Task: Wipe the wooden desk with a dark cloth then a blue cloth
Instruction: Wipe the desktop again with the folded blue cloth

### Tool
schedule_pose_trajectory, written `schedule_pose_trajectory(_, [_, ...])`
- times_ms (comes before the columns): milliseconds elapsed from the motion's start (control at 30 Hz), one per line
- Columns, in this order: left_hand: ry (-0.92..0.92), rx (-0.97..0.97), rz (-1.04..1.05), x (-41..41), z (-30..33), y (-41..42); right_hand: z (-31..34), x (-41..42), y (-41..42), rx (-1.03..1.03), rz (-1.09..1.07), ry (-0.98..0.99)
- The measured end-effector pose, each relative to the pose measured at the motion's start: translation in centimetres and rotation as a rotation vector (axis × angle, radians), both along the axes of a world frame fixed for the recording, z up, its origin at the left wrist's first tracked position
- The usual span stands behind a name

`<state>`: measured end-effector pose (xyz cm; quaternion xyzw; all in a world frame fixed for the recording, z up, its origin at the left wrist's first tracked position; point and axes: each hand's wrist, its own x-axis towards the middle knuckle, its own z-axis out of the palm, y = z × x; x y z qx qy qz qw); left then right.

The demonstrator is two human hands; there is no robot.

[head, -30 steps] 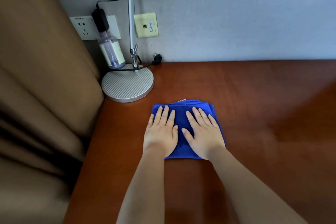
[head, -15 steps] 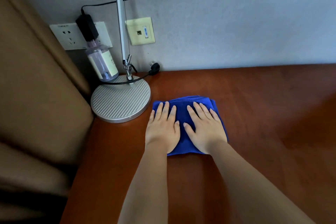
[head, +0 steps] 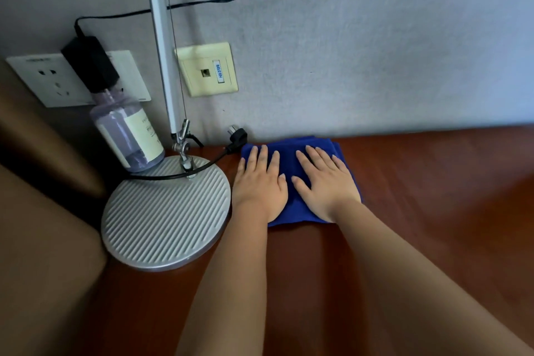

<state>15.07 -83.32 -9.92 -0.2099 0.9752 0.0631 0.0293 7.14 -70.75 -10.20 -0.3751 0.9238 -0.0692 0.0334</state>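
Blue microfibre is under both your palms: the folded blue cloth (head: 291,159) has travelled from mid-surface up to the back edge of the wooden surface (head: 433,196), its far fold now touching the wall, just right of the lamp base (head: 164,217) and its loose plug (head: 237,136). Your left hand (head: 260,182) and right hand (head: 326,182) lie side by side, each grip spread flat with straight fingers pressing down, pinching nothing. With no dark cloth visible, you seem to be on the second wipe, and this stroke is spent, so pull back or shift right next.
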Motion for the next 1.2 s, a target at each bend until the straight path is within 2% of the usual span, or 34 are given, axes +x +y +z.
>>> schedule_pose_trajectory(300, [-0.018,-0.009,-0.003,1.2,0.4,1.0,0.2,0.9,0.9,0.003,0.007,-0.008])
schedule_pose_trajectory(800, [-0.043,-0.015,0.115,13.0,0.4,10.8,0.2,11.6,9.7,-0.025,0.130,-0.033])
schedule_pose_trajectory(1200, [0.000,0.006,0.147,7.5,0.3,6.5,0.1,6.0,5.0,-0.019,0.127,-0.019])
